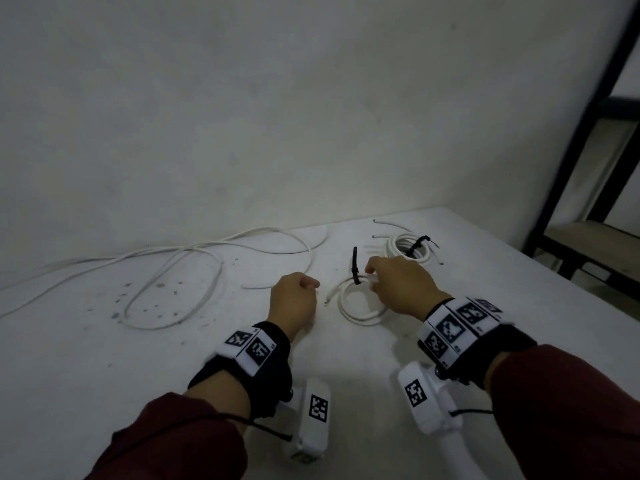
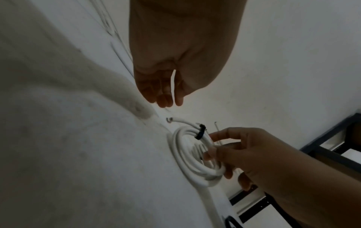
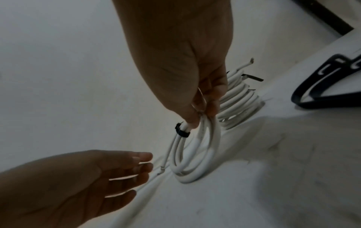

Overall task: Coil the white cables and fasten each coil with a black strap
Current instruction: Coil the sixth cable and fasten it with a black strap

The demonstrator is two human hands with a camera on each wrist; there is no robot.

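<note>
Right hand (image 1: 401, 285) pinched strapped white coil (image 1: 360, 306) near black strap (image 1: 355, 270); left hand (image 1: 293, 303), fingers relaxed and empty, hovered at coil's nine o'clock.

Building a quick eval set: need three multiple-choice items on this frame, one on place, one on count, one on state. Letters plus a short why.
1. Where is the finished coil lying?
A. beyond the right hand, toward the back of the table
B. under the left hand
C. on the floor

2. How many coils carry a black strap?
A. none
B. two
C. four

3. What is the right hand doing?
A. resting flat on the table
B. holding scissors
C. gripping the near coil beside its strap

Key: 1 A, the head view shows it behind the right hand. 2 B, each coil has one strap. 3 C, the right wrist view shows fingers pinching the loops.
</note>
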